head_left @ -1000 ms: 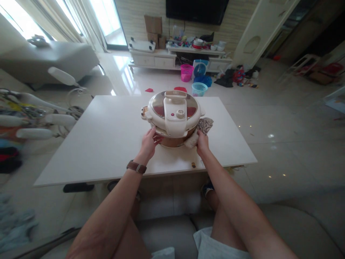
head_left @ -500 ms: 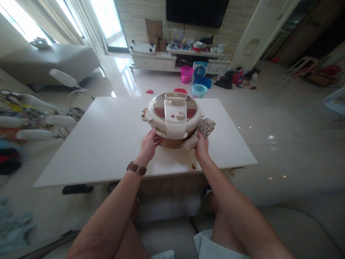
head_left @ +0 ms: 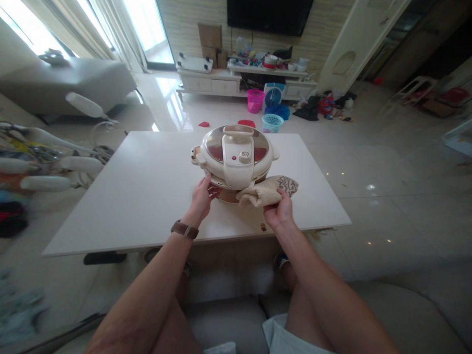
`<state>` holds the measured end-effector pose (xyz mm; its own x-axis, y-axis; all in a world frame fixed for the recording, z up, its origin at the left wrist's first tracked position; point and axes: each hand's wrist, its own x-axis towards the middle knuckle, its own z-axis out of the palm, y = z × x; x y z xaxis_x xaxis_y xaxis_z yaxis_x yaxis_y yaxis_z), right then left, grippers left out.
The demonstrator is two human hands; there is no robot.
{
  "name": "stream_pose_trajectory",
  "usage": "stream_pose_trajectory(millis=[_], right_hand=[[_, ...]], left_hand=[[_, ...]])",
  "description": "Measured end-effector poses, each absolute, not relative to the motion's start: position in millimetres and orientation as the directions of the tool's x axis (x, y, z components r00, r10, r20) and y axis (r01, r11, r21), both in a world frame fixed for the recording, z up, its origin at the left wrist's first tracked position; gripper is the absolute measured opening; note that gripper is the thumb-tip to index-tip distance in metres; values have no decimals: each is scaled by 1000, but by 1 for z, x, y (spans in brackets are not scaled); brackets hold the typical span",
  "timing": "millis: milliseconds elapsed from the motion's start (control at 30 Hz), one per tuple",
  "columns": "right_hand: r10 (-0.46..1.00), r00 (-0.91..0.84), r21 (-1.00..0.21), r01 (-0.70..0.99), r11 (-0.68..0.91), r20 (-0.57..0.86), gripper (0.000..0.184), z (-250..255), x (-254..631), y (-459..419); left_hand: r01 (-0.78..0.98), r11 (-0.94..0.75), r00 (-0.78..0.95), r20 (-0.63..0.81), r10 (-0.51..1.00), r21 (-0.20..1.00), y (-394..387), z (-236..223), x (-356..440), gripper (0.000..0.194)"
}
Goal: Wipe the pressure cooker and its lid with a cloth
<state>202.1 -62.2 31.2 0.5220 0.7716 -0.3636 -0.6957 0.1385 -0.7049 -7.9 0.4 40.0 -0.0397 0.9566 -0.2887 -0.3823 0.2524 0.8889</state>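
Observation:
A cream and brown electric pressure cooker (head_left: 239,160) with a shiny lid stands upright on the white table (head_left: 155,196). At its lower left front, my left hand (head_left: 202,196) grips the rim, thumb up on the edge and fingers curled below. My right hand (head_left: 280,210) pinches a folded beige cloth (head_left: 263,192) with a dark pattern at one end. The cloth lies across the front right of the cooker's body; how firmly it presses there I cannot tell. A small brown object (head_left: 263,227) rests near the table's front edge.
Beyond the table stand a light-blue basket (head_left: 273,123), a pink basket (head_left: 255,101) and a low white cabinet (head_left: 210,84) piled with items. Exercise equipment with white pads (head_left: 47,184) is at the left. My legs are under the front edge.
My right hand has brought the cloth from the cooker's right side toward its front, and the cloth now shows more of its length. My left hand keeps its place on the cooker.

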Motion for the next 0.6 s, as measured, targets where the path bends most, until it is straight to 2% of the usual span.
stream_pose_trajectory(millis=[100,233,367,500,600], right_hand=[[746,519,-680,-723,124,-416,22,46,220,-56],[696,631,-721,-651,236,-342,29,62,217,-54],[729,659,-837,-494,236,-183,38,56,187,-69],[774,628,-953,-276,126,-79,35,43,156,-90],[760,650,-980,-145,139,11,31,40,160,-87]], left_hand=[[-386,245,-46,-284,958,889,1,40,-8,49],[-392,244,-50,-285,957,887,1,39,-7,48],[-383,242,-57,-284,957,892,1,38,-7,48],[-383,222,-74,-269,960,897,1,39,-6,47],[-389,217,-104,-277,955,895,-3,40,-3,46]])
